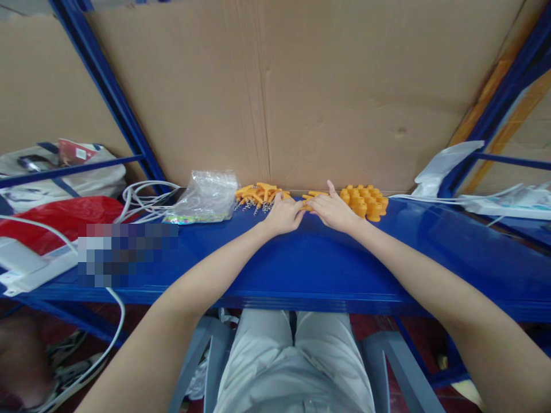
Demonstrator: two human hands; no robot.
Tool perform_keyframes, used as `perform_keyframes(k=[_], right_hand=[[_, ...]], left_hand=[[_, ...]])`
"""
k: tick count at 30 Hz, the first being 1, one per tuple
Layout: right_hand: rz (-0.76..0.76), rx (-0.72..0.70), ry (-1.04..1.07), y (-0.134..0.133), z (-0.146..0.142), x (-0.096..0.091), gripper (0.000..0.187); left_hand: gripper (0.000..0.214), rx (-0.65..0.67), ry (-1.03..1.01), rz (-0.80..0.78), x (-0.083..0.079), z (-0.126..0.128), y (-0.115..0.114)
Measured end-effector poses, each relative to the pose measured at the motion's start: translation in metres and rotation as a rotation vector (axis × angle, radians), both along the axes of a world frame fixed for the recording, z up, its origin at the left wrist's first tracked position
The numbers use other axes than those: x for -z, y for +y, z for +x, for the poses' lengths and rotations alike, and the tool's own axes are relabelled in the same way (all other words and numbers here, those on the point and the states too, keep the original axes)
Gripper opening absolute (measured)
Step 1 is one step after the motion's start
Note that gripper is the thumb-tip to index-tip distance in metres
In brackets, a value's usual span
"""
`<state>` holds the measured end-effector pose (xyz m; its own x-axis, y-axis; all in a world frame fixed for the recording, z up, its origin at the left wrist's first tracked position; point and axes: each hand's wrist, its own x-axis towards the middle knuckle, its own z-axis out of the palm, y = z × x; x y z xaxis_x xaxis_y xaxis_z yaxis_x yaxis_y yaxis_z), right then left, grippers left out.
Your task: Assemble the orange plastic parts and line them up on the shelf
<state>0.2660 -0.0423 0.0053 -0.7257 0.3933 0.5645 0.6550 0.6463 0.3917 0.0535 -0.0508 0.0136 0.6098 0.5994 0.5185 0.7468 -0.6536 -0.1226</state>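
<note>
The left hand (pixel 284 216) and right hand (pixel 332 211) pinch a small orange piece (pixel 306 206) at frame centre—long axis hidden by fingers—between forked, coil-tipped orange pieces (pixel 257 194) and knobby orange cylinders (pixel 364 202).

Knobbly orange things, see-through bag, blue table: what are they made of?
Knobbly orange things: probably satin plastic, evenly coloured. See-through bag: likely thin, shiny plastic film, clear and crinkled. Blue table: perhaps glossy painted metal; its top shows pale reflections.
</note>
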Motion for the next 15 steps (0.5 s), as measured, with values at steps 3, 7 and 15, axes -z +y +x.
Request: perform_keyframes(k=[3,7,15], right_hand=[[0.019,-0.005,-0.031,0.002,0.000,-0.001,0.033],[0.061,-0.027,-0.059,0.003,0.001,-0.002,0.033],[0.149,-0.048,-0.109,0.007,0.003,-0.002,0.037]], left_hand=[[0.029,-0.032,-0.078,-0.108,0.001,0.003,0.001],[0.026,-0.041,-0.234,-0.306,-0.002,0.008,0.004],[0.023,0.159,-0.659,-1.023,-0.012,0.004,0.010]])
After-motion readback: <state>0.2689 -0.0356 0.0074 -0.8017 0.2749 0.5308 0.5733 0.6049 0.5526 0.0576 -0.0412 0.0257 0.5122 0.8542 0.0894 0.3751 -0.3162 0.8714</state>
